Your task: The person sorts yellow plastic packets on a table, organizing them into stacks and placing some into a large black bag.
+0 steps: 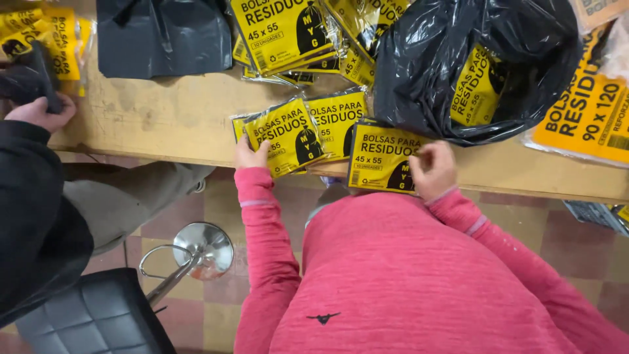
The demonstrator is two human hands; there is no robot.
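Co-worker's hand (39,113) at far left grips a black bag (26,75). Left hand (251,156), grip pinching a yellow packet of bags (285,134) at near desk (164,118) edge. Right hand (432,170), grip pinching a second yellow packet (380,157), just beside an open black sack (472,65).

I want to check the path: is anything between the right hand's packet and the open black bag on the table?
Nothing visible stands between them. The right hand holds the yellow packet at the table edge, and the black bag opens just above it, touching or nearly so.
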